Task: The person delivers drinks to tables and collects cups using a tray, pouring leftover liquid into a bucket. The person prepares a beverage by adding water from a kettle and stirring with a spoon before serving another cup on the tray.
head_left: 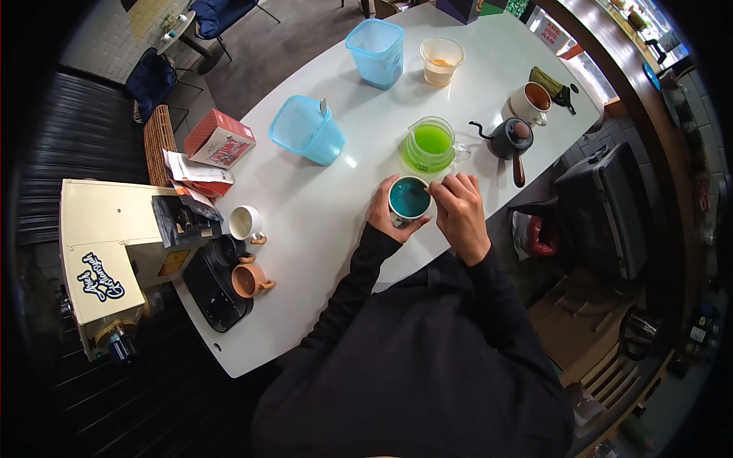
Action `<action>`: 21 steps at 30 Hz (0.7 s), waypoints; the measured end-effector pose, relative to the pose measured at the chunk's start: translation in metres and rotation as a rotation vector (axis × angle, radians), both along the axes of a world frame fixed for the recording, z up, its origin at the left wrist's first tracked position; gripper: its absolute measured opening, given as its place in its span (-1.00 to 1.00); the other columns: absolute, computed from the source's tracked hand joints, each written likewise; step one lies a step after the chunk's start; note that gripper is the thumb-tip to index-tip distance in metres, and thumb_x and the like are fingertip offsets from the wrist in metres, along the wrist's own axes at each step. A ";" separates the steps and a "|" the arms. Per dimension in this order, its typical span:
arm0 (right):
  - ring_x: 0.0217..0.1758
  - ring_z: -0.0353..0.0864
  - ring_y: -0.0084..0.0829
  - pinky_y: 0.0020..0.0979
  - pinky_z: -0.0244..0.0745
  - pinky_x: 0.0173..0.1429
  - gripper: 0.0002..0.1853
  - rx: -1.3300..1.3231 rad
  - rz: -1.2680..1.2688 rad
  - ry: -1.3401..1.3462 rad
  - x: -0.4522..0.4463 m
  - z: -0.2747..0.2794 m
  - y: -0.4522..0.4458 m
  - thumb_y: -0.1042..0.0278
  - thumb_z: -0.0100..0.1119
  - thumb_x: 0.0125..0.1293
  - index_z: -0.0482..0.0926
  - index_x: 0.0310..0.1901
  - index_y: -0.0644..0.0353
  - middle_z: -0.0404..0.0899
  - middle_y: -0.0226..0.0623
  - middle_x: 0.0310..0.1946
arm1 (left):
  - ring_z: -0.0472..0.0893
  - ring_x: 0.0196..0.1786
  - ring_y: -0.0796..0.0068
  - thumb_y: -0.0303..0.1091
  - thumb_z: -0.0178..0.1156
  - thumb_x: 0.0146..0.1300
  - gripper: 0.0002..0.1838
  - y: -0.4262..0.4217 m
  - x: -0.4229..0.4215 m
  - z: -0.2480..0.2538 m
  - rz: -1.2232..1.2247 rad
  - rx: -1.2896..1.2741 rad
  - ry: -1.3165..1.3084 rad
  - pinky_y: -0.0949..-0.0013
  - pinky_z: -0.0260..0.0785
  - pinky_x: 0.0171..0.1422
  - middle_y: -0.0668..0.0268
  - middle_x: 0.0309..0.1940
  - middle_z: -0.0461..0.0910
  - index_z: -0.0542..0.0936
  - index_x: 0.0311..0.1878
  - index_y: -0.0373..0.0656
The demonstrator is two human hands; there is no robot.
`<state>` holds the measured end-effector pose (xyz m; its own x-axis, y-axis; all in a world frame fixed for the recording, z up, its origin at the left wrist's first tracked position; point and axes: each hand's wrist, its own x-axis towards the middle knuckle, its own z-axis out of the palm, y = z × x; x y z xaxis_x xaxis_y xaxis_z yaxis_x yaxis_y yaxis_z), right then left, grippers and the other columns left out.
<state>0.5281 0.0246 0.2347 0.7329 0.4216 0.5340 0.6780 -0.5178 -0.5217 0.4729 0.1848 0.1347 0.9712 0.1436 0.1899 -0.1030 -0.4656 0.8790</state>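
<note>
A small white cup (398, 219) of teal liquid (409, 198) is near the front edge of the white table. My left hand (383, 210) wraps around the cup's left and near sides, its fingers closed on it. My right hand (460, 204) is pinched at the cup's right rim; a thin thing seems to dip from its fingertips into the liquid, but its kind is mostly hidden. Just beyond the cup stands a glass pitcher (430, 156) of bright green liquid, its handle toward the right.
Two blue plastic containers (324, 141) and a clear cup (441, 75) stand farther back. A gooseneck kettle (504, 141) and a brown-stained mug (527, 107) are right. Leftward are a white mug (243, 223), a terracotta cup (246, 281), a black scale (210, 294) and a cream machine (95, 221).
</note>
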 end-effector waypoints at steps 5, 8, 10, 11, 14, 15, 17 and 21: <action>-0.29 0.47 -0.26 -0.31 0.34 -0.09 -0.81 -0.066 0.126 0.099 -0.009 -0.002 -0.005 0.63 0.24 -0.05 0.61 -0.33 0.22 0.48 -0.32 -0.44 | 0.45 0.27 0.02 -0.07 0.60 -0.15 0.05 0.001 0.000 -0.001 -0.001 -0.032 0.011 0.12 0.34 0.33 0.04 0.23 0.41 0.23 0.37 -0.24; -0.28 0.48 -0.27 -0.31 0.35 -0.09 -0.83 0.012 0.159 0.146 -0.008 -0.007 0.004 0.63 0.25 -0.04 0.62 -0.35 0.23 0.50 -0.33 -0.44 | 0.46 0.26 0.02 -0.09 0.61 -0.16 0.05 0.002 -0.001 -0.002 -0.005 -0.017 -0.005 0.12 0.34 0.32 0.05 0.22 0.41 0.23 0.36 -0.24; -0.27 0.49 -0.28 -0.31 0.36 -0.09 -0.84 0.080 0.119 0.111 -0.001 -0.011 0.011 0.61 0.27 -0.03 0.62 -0.35 0.22 0.50 -0.34 -0.44 | 0.46 0.25 0.02 -0.10 0.61 -0.16 0.05 0.002 0.001 -0.003 -0.011 -0.011 -0.027 0.11 0.34 0.32 0.05 0.22 0.42 0.24 0.36 -0.24; -0.27 0.49 -0.28 -0.31 0.36 -0.09 -0.84 0.081 0.118 0.110 0.002 -0.014 0.013 0.61 0.27 -0.03 0.62 -0.35 0.22 0.50 -0.34 -0.44 | 0.47 0.25 0.02 -0.10 0.61 -0.17 0.05 0.003 0.001 -0.004 -0.013 -0.009 -0.023 0.11 0.35 0.31 0.05 0.21 0.42 0.24 0.36 -0.24; -0.27 0.50 -0.29 -0.31 0.36 -0.09 -0.84 0.065 0.063 0.025 0.009 -0.015 0.017 0.58 0.29 -0.02 0.62 -0.34 0.21 0.50 -0.35 -0.45 | 0.47 0.24 0.02 -0.10 0.62 -0.17 0.05 0.001 0.000 0.000 -0.008 -0.008 -0.017 0.12 0.36 0.31 0.05 0.20 0.43 0.25 0.35 -0.24; -0.27 0.50 -0.29 -0.31 0.36 -0.09 -0.84 0.032 0.042 -0.015 0.009 -0.012 0.014 0.58 0.28 -0.03 0.63 -0.34 0.21 0.50 -0.35 -0.45 | 0.48 0.24 0.03 -0.09 0.62 -0.18 0.05 0.000 0.000 0.001 0.003 -0.014 -0.012 0.12 0.36 0.31 0.05 0.20 0.44 0.25 0.35 -0.24; -0.27 0.50 -0.29 -0.31 0.36 -0.09 -0.84 -0.005 0.023 -0.056 0.008 -0.004 0.007 0.58 0.28 -0.03 0.63 -0.34 0.21 0.50 -0.36 -0.45 | 0.48 0.24 0.03 -0.08 0.62 -0.18 0.05 0.000 0.000 -0.001 0.004 -0.023 -0.020 0.11 0.36 0.30 0.05 0.20 0.44 0.25 0.35 -0.24; -0.34 0.46 -0.26 -0.29 0.32 -0.16 -0.86 -0.066 0.088 0.004 0.000 0.001 -0.009 0.59 0.31 0.06 0.61 -0.31 0.23 0.48 -0.31 -0.48 | 0.48 0.24 0.03 -0.05 0.61 -0.17 0.04 0.000 -0.001 -0.002 0.015 -0.014 -0.017 0.11 0.35 0.31 0.04 0.20 0.44 0.26 0.34 -0.24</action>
